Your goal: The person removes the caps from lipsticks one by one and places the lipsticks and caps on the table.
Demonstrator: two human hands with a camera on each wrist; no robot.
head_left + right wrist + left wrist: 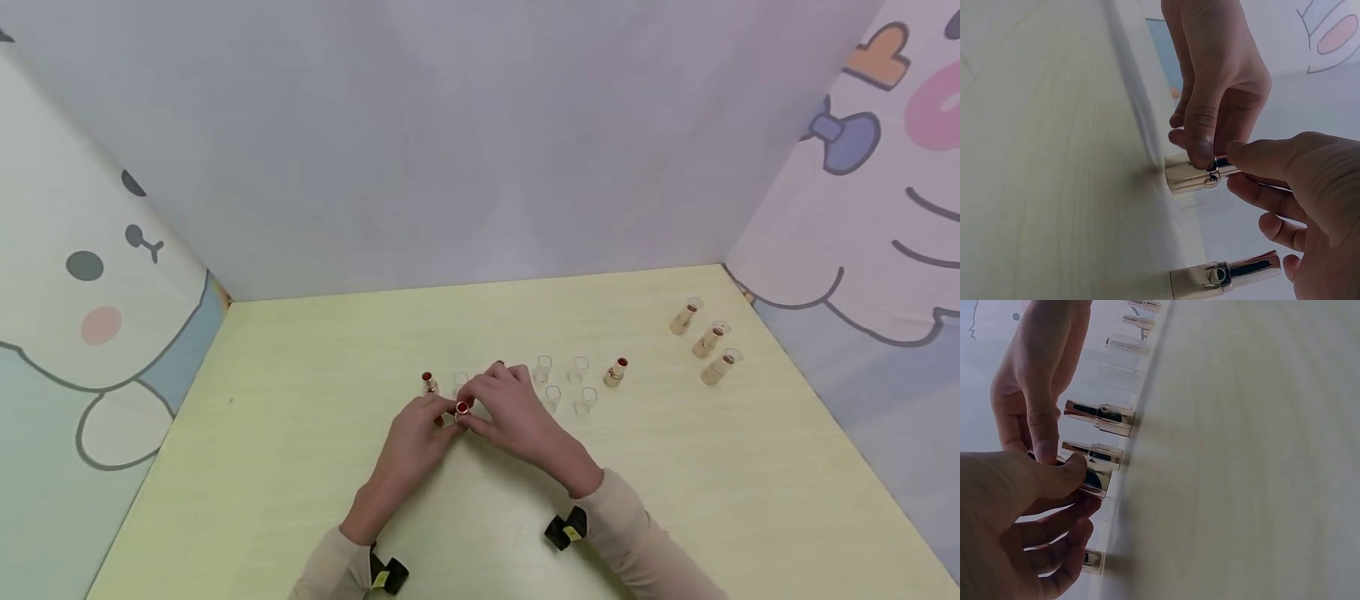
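Note:
Both hands meet over one uncapped gold lipstick, its dark red top facing up. My left hand pinches the lower gold case, as the right wrist view shows. With thumb and index finger, my right hand grips the upper part of the same lipstick. Just behind the left hand stands another uncapped lipstick, beside a clear cap. Another lipstick stands upright near the right hand in the right wrist view; the right hand mostly hides it from the head camera.
Several clear caps stand right of the right hand. Beyond them is an uncapped lipstick. Three lipsticks with clear caps stand in a row near the right edge of the pale table. Printed cloth walls enclose it.

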